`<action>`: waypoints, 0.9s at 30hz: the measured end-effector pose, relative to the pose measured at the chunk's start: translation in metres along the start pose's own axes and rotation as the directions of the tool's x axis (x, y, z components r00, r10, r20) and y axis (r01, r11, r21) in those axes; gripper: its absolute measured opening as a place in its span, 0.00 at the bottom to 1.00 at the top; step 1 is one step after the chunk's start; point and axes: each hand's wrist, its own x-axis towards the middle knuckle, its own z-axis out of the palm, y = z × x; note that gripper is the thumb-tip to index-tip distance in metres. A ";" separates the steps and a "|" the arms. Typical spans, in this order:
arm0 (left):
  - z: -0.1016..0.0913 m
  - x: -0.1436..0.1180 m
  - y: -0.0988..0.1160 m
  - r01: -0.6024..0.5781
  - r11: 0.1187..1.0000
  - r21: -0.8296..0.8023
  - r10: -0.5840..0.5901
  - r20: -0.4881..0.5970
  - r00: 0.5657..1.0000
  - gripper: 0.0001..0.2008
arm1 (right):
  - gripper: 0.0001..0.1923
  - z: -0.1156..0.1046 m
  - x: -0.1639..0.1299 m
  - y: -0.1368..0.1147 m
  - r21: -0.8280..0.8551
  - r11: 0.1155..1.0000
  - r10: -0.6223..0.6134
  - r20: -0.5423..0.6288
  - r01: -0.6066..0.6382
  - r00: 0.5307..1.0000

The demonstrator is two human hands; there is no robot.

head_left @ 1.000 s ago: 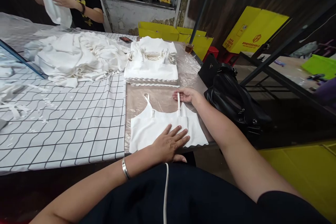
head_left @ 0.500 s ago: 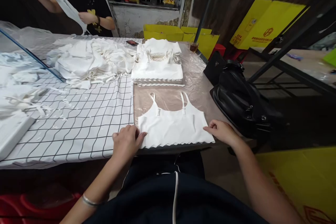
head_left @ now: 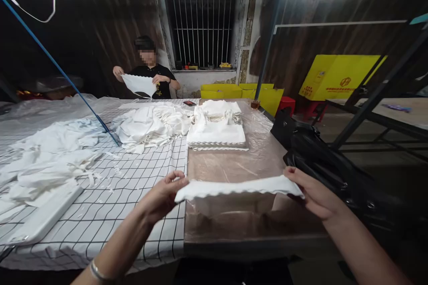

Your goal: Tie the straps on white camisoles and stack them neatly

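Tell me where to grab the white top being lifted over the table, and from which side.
Grip the white top at its two ends along the scalloped hem, coming in from either side, as the left hand and right hand do. It is wide, thin and limp; pinched at both ends it hangs spread flat rather than bunching above the table.
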 end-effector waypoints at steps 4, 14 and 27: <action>0.002 0.066 0.092 -0.019 0.997 -0.070 0.018 -0.020 1.000 0.07 | 0.10 0.033 0.078 -0.074 -0.032 0.989 -0.146 -0.014 0.146 0.989; 0.004 0.210 0.196 -0.301 0.932 0.204 0.320 -0.072 0.945 0.06 | 0.09 0.096 0.212 -0.170 -0.091 0.969 -0.234 -0.034 0.230 0.972; -0.013 0.258 0.050 -0.166 0.711 0.683 0.363 -0.155 0.919 0.06 | 0.15 0.081 0.235 -0.048 -0.667 0.727 -0.313 -0.113 0.161 0.943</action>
